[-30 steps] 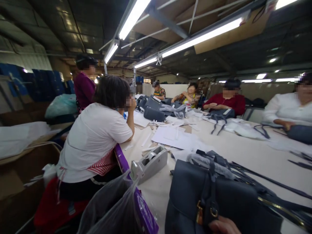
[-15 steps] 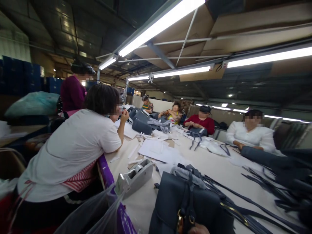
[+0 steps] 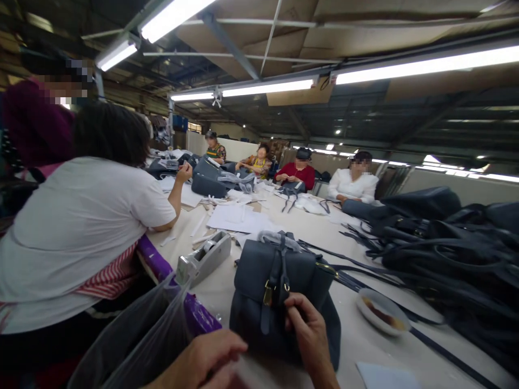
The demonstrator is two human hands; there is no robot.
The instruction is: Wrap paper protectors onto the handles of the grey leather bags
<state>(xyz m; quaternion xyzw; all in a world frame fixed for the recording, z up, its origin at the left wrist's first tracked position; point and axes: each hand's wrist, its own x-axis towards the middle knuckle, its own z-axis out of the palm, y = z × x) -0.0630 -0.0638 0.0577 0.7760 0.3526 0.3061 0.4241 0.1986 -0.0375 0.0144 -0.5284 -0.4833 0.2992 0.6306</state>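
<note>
A dark blue backpack with gold buckles stands on the table in front of me, its flap down. My right hand is at its front, fingers bent and pinched beside the strap end near the gold ring; whatever lies between the fingertips is too small to make out. At the lower left of the bag, my left hand hovers with loosely curled fingers apart, holding nothing. Clear plastic wraps the handle on top of the bag.
A grey tape dispenser is left of the bag, near a clear plastic bag at the table edge. On the right are a shallow dish and piled dark bags. Several people sit around; one leans close at left.
The view has tilted down and turned right. My left hand has come into view, and more of my right hand shows at the backpack front. The dish now shows.
</note>
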